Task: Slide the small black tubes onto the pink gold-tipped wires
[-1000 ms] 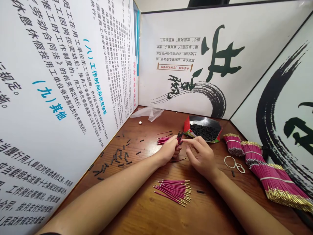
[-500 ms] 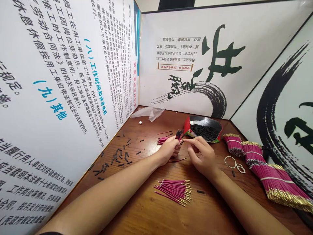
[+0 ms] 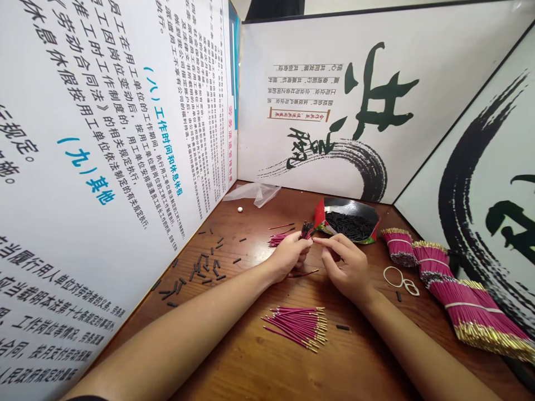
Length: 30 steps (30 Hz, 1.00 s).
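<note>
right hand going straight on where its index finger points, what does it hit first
The right hand would likely meet the black-tipped bundle in the left hand, or that hand itself; depth is unclear.

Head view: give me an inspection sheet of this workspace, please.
Surface: brown wooden table.
Job's things: pink bunch with black ends; loose pink pieces at centre front; banded pink bundles at right; black tubes in a red-sided tray.
Clutter: scattered black tubes at left, white bands, clear plastic sheet, small white ball.
Grips: left grip closed around the bunch; right grip beside it, contact unclear.
Cables: nothing seen for certain.
Surroundings: printed panels left, ahead and right; dark shape beyond the far panel.
</note>
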{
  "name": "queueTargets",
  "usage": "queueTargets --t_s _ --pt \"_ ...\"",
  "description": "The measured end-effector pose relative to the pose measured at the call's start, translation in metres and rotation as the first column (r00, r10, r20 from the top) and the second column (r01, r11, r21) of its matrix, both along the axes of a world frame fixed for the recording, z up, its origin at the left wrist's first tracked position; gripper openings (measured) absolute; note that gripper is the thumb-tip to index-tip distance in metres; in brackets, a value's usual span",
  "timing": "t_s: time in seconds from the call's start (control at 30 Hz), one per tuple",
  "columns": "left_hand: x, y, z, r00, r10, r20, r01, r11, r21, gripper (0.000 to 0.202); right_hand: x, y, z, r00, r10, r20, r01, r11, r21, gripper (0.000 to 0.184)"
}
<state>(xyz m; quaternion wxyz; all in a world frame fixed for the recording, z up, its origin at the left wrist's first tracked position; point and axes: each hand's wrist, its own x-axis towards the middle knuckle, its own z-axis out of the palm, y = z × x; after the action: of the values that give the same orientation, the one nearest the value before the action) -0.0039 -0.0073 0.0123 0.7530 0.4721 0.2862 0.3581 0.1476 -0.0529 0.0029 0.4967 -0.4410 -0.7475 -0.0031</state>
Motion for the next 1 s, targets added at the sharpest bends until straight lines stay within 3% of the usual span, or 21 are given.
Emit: queueTargets --t_s 0.3,1.0 --pt "-0.0002 0.0059 -0.0054 0.997 -0.056 0.043 0.059 0.995 -0.077 0.015 -0.0004 0.0004 0.0001 1.000 -0.008 0.007 0.008 1.000 -0.012 0.024" --pt "0.0011 0.0025 -0.0035 0.999 0.004 -0.055 -0.003 1.000 0.007 0.017 0.0022 0.0015 -0.0017 0.998 -0.052 -0.031 0.051 0.998 -0.042 0.016"
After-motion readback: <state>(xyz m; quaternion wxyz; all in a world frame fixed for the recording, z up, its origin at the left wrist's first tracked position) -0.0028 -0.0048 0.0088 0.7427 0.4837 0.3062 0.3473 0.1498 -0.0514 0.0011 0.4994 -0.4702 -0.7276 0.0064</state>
